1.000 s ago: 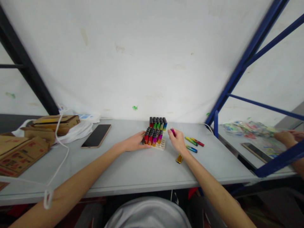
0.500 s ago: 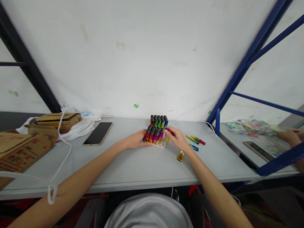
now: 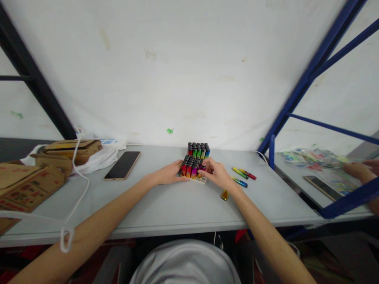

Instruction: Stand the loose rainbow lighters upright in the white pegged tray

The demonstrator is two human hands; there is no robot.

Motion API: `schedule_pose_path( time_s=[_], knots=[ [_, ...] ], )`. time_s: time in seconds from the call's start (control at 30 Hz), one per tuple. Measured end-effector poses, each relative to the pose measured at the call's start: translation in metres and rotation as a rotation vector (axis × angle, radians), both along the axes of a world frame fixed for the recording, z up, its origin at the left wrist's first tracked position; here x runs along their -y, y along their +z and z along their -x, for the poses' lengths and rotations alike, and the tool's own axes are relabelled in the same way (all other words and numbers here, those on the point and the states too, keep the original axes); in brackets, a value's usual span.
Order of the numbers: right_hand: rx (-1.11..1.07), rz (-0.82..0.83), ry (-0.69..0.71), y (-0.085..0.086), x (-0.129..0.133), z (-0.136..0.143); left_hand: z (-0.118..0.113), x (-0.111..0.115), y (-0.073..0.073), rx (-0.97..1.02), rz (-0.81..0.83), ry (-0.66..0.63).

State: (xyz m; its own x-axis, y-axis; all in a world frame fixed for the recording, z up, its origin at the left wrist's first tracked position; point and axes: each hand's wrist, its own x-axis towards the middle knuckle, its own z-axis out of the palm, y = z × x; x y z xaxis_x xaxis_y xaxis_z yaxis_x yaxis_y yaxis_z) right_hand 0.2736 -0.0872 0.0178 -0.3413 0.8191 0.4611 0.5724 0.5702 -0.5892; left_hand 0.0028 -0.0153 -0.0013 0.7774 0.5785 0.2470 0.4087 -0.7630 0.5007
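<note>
Colourful lighters [image 3: 188, 170] stand upright in a pale slotted tray [image 3: 202, 180], close in front of me. My left hand [image 3: 173, 173] grips the tray's left side, fingers behind and thumb along the front. On the right, my right hand [image 3: 215, 172] is closed, with thumb and fingertips at a purple-and-yellow lighter [image 3: 200, 172] over the tray's right part; the fingers partly hide it. Just behind stands a second block of upright lighters [image 3: 199, 150]. Several loose lighters [image 3: 240, 182] lie right of my right hand, and a gold lighter [image 3: 224, 195] lies below its wrist.
A phone [image 3: 122, 165] lies on the grey table [image 3: 166, 209] at left, near cardboard boxes [image 3: 35, 185] and a white cable [image 3: 84, 189]. Blue metal framing [image 3: 271, 152] edges the right side. Beyond it, another person's hands [image 3: 359, 170] are near plastic packets [image 3: 314, 157].
My right hand has moved slightly left with the lighter, from beside the tray's right edge to over its slots. The left hand stays on the tray.
</note>
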Motion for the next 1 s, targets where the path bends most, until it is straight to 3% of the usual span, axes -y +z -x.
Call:
schedule_pose_path(
  time_s=[0.37,0.53,0.63,0.73,0.8,1.0],
  knots=[
    [-0.167,0.009,-0.057,0.01,0.0,-0.007,0.0,0.0,0.001,-0.015,-0.007,-0.019],
    [-0.248,-0.039,-0.154,0.03,0.005,-0.028,0.0,0.001,0.004,-0.03,-0.007,-0.019],
    [-0.149,-0.078,-0.205,0.047,0.018,-0.052,-0.001,0.001,0.004,-0.048,-0.017,-0.028],
    [0.071,-0.03,-0.152,0.054,0.037,-0.08,-0.001,0.0,0.003,-0.059,-0.022,-0.02],
    [0.191,0.017,-0.097,0.048,0.051,-0.095,-0.002,0.0,0.003,-0.063,-0.022,-0.014],
    [0.375,0.141,-0.025,0.005,0.076,-0.116,-0.001,0.0,0.002,-0.058,-0.013,-0.012]
  ],
)
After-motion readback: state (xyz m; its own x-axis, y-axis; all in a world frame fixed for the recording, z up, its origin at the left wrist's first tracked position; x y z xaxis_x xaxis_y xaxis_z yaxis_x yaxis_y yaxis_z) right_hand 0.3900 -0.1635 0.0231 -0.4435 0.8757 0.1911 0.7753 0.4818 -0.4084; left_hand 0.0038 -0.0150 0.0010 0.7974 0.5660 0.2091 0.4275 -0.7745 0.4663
